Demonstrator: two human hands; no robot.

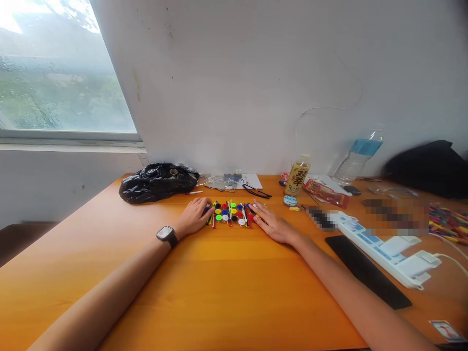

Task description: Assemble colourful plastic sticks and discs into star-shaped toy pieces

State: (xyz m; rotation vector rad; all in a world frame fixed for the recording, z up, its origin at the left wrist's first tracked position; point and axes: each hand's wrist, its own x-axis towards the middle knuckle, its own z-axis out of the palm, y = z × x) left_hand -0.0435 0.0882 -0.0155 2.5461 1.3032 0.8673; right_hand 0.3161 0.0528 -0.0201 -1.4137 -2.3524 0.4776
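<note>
A cluster of small coloured discs and thin sticks (pixel 231 213) lies on the orange table (pixel 219 282). My left hand (pixel 195 216), with a black watch on its wrist, rests at the cluster's left edge, fingers curled against the pieces. At the cluster's right edge lies my right hand (pixel 272 223), fingers stretched flat on the table and touching the pieces. Whether either hand pinches a piece is too small to see.
A black plastic bag (pixel 158 182) sits at the back left. A tea bottle (pixel 297 176), water bottle (pixel 357 156), snack packet (pixel 325 193), black glasses (pixel 256 192), white power strip (pixel 383 248), black flat slab (pixel 367 270) and dark bag (pixel 427 168) crowd the right side.
</note>
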